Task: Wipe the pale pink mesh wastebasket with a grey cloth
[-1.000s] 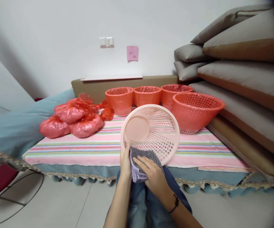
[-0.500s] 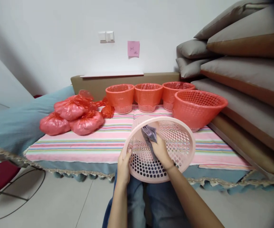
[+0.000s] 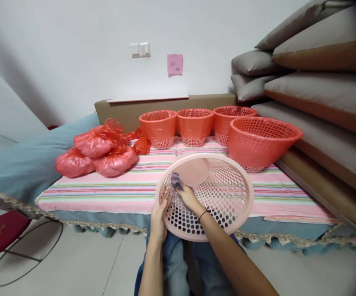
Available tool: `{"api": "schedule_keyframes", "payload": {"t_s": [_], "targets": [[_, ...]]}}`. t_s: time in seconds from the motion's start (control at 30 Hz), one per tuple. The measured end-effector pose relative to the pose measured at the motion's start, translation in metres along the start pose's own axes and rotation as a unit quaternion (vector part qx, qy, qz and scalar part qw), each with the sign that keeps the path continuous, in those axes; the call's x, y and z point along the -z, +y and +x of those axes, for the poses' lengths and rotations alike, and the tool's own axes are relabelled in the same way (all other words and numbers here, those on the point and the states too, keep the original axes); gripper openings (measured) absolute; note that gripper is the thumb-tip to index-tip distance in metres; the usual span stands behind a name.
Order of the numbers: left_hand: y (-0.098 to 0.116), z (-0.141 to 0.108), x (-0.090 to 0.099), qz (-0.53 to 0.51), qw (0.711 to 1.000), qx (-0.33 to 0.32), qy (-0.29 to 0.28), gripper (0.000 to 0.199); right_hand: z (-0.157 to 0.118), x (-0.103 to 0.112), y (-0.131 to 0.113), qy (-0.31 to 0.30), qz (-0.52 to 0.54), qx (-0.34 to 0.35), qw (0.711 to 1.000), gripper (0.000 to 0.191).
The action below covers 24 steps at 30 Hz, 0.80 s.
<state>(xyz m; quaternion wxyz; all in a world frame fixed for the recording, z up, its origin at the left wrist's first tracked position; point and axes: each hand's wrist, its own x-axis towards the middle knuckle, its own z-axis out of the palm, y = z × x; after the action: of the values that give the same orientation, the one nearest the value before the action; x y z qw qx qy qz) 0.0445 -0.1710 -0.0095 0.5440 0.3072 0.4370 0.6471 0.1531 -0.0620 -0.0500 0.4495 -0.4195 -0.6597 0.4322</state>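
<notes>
A pale pink plastic basket [image 3: 248, 181] lies tilted over my lap, its wide mouth facing me. My left hand [image 3: 159, 220] grips the rim on the left side, thumb inside and fingers showing through the holes from outside. Inside the basket, my right hand [image 3: 190, 197] holds a bunched grey-purple cloth [image 3: 177, 181] against the left part of the inner wall. A thin dark band circles the right wrist.
Several red baskets [image 3: 194, 119] in clear film stand on the striped cloth [image 3: 110, 197] beyond. Knotted red plastic bags [image 3: 116, 160] are piled at left. Grey cushions [image 3: 319, 94] are stacked at right. A dark red stool [image 3: 5, 234] stands at lower left.
My right hand has moved left and slightly down with the cloth, from the basket's middle to its left inner wall. The left hand keeps its hold on the rim.
</notes>
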Motion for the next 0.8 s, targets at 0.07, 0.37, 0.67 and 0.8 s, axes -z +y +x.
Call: {"api": "schedule_keyframes", "payload": {"t_s": [0.07, 0.37, 0.67, 0.8], "targets": [[-0.001, 0.003, -0.002, -0.006, 1.000, -0.015, 0.007, 0.071, -0.017, -0.002, -0.013, -0.011, 0.054, 0.012, 0.998, 0.048], [-0.014, 0.009, -0.008, -0.062, 0.994, -0.089, 0.004, 0.062, -0.098, 0.005, -0.060, -0.081, 0.057, 0.028, 0.995, 0.043], [0.011, 0.005, -0.028, -0.085, 0.994, -0.056, 0.028, 0.060, -0.111, 0.060, -0.077, -0.241, -0.159, 0.115, 0.950, 0.087], [0.029, 0.002, -0.031, -0.067, 0.997, -0.032, 0.038, 0.057, -0.118, 0.086, -0.085, -0.311, -0.256, 0.108, 0.909, 0.089]]}}
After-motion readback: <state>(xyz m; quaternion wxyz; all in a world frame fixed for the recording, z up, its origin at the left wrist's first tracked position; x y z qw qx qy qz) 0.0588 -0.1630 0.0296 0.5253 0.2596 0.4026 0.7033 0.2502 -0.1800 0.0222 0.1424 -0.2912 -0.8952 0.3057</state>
